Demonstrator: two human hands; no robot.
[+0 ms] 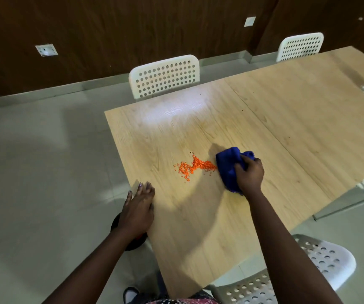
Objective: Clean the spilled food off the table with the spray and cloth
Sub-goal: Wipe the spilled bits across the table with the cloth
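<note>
The left hand was laid flat, fingers straight, at the near edge of the pale wood-grain bench. Farther in, a crumpled blue cloth was gripped by the right hand, touching a still-unswept scatter of orange grains, possibly lentils.

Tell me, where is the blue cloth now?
In the head view the blue cloth lies on the table, gripped by the right hand, just right of the orange spilled food.
</note>
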